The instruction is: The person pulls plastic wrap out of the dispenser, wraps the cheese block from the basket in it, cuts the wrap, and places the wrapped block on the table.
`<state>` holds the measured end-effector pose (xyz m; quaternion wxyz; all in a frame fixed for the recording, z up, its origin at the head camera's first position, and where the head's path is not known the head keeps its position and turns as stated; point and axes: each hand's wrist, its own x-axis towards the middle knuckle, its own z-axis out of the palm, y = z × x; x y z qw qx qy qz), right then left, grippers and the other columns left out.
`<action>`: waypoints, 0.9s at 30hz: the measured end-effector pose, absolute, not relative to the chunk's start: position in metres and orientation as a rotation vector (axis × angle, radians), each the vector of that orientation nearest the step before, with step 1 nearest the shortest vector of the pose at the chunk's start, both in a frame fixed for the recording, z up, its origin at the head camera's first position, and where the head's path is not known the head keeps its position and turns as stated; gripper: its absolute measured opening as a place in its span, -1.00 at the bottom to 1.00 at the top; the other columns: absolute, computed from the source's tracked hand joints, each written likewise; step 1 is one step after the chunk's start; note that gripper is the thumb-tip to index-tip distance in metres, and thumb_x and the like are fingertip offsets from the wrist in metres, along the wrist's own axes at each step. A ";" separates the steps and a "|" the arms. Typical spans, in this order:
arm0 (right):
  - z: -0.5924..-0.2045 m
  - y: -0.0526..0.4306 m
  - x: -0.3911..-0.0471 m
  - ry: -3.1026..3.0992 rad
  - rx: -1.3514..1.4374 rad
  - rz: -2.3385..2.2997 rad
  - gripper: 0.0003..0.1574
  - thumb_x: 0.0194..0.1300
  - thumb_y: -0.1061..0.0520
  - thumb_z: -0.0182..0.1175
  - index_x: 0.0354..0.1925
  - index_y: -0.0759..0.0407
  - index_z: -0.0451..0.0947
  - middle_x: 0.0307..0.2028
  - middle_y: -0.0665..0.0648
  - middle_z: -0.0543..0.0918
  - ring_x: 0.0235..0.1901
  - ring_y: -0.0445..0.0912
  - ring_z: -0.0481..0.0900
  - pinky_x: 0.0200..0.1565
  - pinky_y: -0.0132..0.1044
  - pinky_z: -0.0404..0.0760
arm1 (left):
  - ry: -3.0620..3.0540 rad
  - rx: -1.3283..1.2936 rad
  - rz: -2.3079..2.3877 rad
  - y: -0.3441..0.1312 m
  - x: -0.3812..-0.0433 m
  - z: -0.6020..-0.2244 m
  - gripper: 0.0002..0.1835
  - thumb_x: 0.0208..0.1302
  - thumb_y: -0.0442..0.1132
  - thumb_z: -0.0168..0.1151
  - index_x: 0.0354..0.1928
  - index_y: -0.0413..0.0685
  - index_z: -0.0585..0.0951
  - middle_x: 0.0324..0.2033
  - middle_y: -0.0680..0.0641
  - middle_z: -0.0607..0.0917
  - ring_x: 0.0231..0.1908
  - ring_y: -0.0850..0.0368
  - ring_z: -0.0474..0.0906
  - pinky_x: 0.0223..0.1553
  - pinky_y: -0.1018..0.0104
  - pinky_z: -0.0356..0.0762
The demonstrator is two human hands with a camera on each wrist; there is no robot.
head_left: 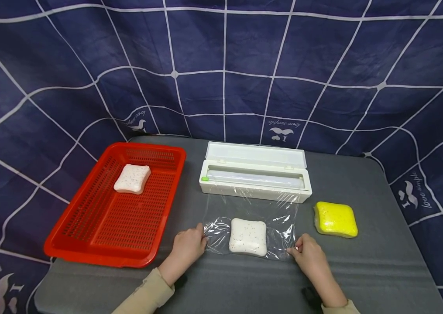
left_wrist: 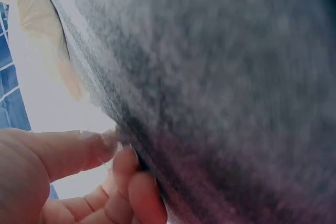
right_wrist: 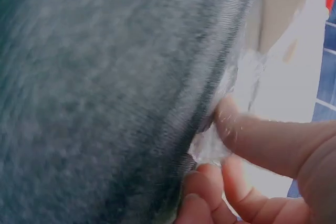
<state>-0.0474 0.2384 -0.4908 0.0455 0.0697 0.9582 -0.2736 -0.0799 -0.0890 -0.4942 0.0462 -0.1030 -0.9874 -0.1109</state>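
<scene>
Head view, nearest zone: grey fabric-topped table, over which two bare hands work at a transparent sheet.
Left hand: fingers pinching the sheet near its front left corner; the left wrist view shows thumb against fingertip.
Right hand: fingers pinching the front right corner; film shows between thumb and fingers in the right wrist view.
Clear plastic film: running back from both hands, creased on either side of the block. Equal tension at both corners is advisable; a harder pull on one side would probably skew the sheet.
White speckled pillow-shaped block: between the hands, within the film's width; whether film passes over or under it cannot be told. Best kept centred, leaving matching margins to fold.
Yellow glossy cushion-shaped block: on the table, right of the film.
Red plastic mesh basket: at left, with a second white speckled block inside, towards the far end.
White plastic lidded box: behind the film, lid raised, pale roll within. Cutting appears not yet done; the green tab, presumably a cutter, should favour a taut, straight sheet.
</scene>
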 end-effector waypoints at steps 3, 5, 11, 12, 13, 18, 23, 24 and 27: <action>-0.489 0.241 -0.045 2.935 0.251 -0.832 -0.81 0.19 0.30 0.26 -0.39 0.29 0.40 -0.47 0.15 0.45 -0.48 -0.02 0.43 -0.42 -0.16 0.40 | -2.996 -0.273 -0.334 -0.092 -0.079 -0.495 -0.71 -0.01 -0.24 0.43 -0.49 -0.10 0.43 -0.63 -0.17 0.64 -0.63 -0.18 0.55 -0.58 0.03 0.44; -0.485 0.239 -0.042 2.969 0.282 -0.834 -0.92 0.18 0.37 0.17 -0.36 0.32 0.43 -0.44 0.19 0.47 -0.46 0.00 0.46 -0.42 -0.14 0.43 | -2.962 -0.245 -0.339 -0.094 -0.077 -0.493 -0.75 -0.04 -0.30 0.39 -0.51 -0.11 0.44 -0.64 -0.14 0.60 -0.62 -0.14 0.53 -0.57 0.05 0.43; -0.467 0.215 -0.025 3.105 0.261 -0.918 -0.87 0.12 0.44 0.15 -0.34 0.32 0.58 -0.42 0.15 0.53 -0.46 -0.09 0.48 -0.46 -0.27 0.47 | -2.839 -0.289 -0.534 -0.091 -0.067 -0.476 -0.82 -0.03 -0.46 0.29 -0.50 -0.07 0.48 -0.60 0.00 0.51 -0.53 0.04 0.48 -0.51 0.17 0.45; -0.465 0.209 -0.022 3.118 0.228 -0.939 -0.85 0.11 0.45 0.17 -0.35 0.30 0.60 -0.42 0.12 0.54 -0.46 -0.12 0.49 -0.46 -0.30 0.48 | -2.829 -0.316 -0.595 -0.087 -0.064 -0.473 -0.81 -0.01 -0.46 0.29 -0.49 -0.06 0.49 -0.59 0.03 0.51 -0.53 0.08 0.48 -0.51 0.21 0.45; -0.463 0.202 -0.020 3.123 0.198 -0.958 -0.83 0.10 0.45 0.19 -0.34 0.28 0.63 -0.42 0.09 0.56 -0.46 -0.16 0.49 -0.47 -0.34 0.48 | -2.823 -0.349 -0.660 -0.082 -0.060 -0.470 -0.82 0.01 -0.46 0.30 -0.47 -0.06 0.51 -0.58 0.05 0.52 -0.52 0.12 0.47 -0.50 0.24 0.45; -0.467 0.173 -0.010 3.074 0.102 -1.024 -0.74 0.13 0.41 0.25 -0.17 0.29 0.66 -0.31 0.09 0.64 -0.41 -0.18 0.56 -0.44 -0.42 0.56 | -2.858 -0.401 -0.925 -0.052 -0.043 -0.468 -0.84 0.11 -0.43 0.34 -0.34 -0.09 0.55 -0.45 0.03 0.59 -0.37 0.15 0.54 -0.33 0.23 0.53; -0.481 0.160 -0.007 3.037 0.121 -1.031 -0.66 0.12 0.39 0.28 -0.08 0.39 0.64 -0.20 0.20 0.67 -0.36 -0.11 0.62 -0.42 -0.41 0.60 | -2.883 -0.326 -0.999 -0.037 -0.034 -0.477 -0.80 0.11 -0.43 0.34 -0.25 -0.17 0.53 -0.36 -0.07 0.61 -0.24 -0.01 0.62 -0.23 0.06 0.57; -0.483 0.159 -0.007 3.045 0.119 -1.031 -0.66 0.11 0.39 0.29 -0.08 0.39 0.65 -0.21 0.21 0.67 -0.37 -0.11 0.61 -0.43 -0.41 0.60 | -2.883 -0.314 -1.015 -0.036 -0.033 -0.479 -0.79 0.10 -0.44 0.34 -0.24 -0.19 0.53 -0.35 -0.09 0.61 -0.23 -0.04 0.63 -0.25 0.05 0.58; -0.487 0.158 -0.007 3.044 0.149 -1.044 -0.64 0.10 0.37 0.31 -0.07 0.38 0.66 -0.21 0.20 0.68 -0.39 -0.13 0.60 -0.43 -0.41 0.59 | -2.888 -0.293 -1.062 -0.035 -0.032 -0.484 -0.78 0.10 -0.45 0.33 -0.21 -0.22 0.53 -0.33 -0.16 0.64 -0.24 -0.10 0.65 -0.26 0.03 0.58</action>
